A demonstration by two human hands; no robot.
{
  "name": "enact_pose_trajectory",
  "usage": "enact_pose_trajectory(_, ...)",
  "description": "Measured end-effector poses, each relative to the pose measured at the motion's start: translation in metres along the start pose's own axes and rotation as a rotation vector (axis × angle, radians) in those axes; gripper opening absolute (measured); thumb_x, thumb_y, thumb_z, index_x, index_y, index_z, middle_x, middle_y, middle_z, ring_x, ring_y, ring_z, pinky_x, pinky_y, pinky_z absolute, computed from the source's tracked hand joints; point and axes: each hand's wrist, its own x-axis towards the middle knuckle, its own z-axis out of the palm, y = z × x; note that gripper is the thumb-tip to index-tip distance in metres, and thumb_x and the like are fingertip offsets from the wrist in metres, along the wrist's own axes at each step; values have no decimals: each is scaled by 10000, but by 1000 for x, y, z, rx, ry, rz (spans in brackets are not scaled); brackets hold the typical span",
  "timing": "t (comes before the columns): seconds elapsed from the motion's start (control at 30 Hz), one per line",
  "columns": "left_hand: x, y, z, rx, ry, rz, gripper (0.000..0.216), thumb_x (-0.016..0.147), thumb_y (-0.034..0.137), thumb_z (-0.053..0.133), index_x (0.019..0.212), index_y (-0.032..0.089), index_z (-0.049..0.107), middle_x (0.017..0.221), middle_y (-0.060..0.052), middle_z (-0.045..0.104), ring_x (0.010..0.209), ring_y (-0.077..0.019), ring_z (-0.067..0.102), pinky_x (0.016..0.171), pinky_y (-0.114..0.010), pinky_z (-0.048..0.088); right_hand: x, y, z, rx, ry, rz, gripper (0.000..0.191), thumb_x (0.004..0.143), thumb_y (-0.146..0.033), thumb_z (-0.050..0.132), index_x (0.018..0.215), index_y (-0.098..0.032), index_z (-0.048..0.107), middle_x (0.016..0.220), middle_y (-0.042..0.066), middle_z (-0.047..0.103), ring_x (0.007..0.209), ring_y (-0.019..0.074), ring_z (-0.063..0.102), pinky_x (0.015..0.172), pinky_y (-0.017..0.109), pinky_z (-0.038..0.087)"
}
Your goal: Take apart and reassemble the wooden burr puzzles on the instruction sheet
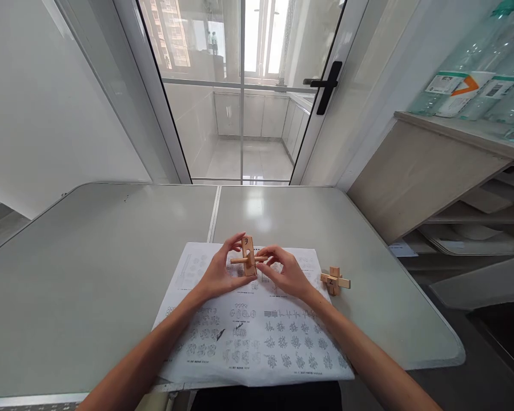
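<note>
Between my hands, above the paper, is a wooden puzzle block (248, 245), a flat upright piece with a hole and a dark mark near its top. A thin wooden rod (239, 261) passes across it, sticking out to both sides. My left hand (223, 273) grips the block by its top and bottom edges, thumb below and fingers above. With thumb and fingers closed, my right hand (285, 269) pinches the rod's right end. Beneath them lies a large white sheet (248, 365) printed with rows of small assembly diagrams.
An assembled wooden burr puzzle (334, 281) marked with a dark figure rests right of the sheet on the grey table (111, 274). Clear plastic bottles (466, 94) stand on a shelf unit (411, 165) at the right. A glass door (248, 114) is behind the table.
</note>
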Motion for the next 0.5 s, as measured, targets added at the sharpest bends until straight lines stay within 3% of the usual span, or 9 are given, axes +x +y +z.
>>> enact_pose_trajectory(0.13,-2,2,4,114,40,124,870,802,359,863,1542,289,411,1481,-108,602,1279,-305,631,1107,-501,533,1,0,1,232,-102,47,575,934,-568,747,1400,-291,554,1444,133,612,1269,284,664,1055,477,561)
enact_pose_trajectory(0.23,-4,5,8,160,19,205,834,827,333,848,1537,311,411,1451,-97,624,1293,-302,630,1089,-482,542,0,2,1,378,-237,124,764,903,-656,741,1518,-311,450,1453,144,611,1301,298,654,1064,480,550)
enact_pose_trajectory(0.33,-5,7,9,173,14,263,824,834,300,843,1537,327,414,1429,-90,640,1276,-296,638,1064,-474,555,1,3,-1,438,-283,221,777,870,-648,778,1494,-306,465,1373,133,667,1195,293,709,980,450,580)
enact_pose_trajectory(0.5,-2,4,2,179,136,278,854,805,269,861,1534,293,416,1445,-112,619,1250,-292,642,1063,-468,555,7,10,-11,356,-63,260,590,890,-608,743,1340,-281,545,1322,125,702,1235,303,675,929,413,579)
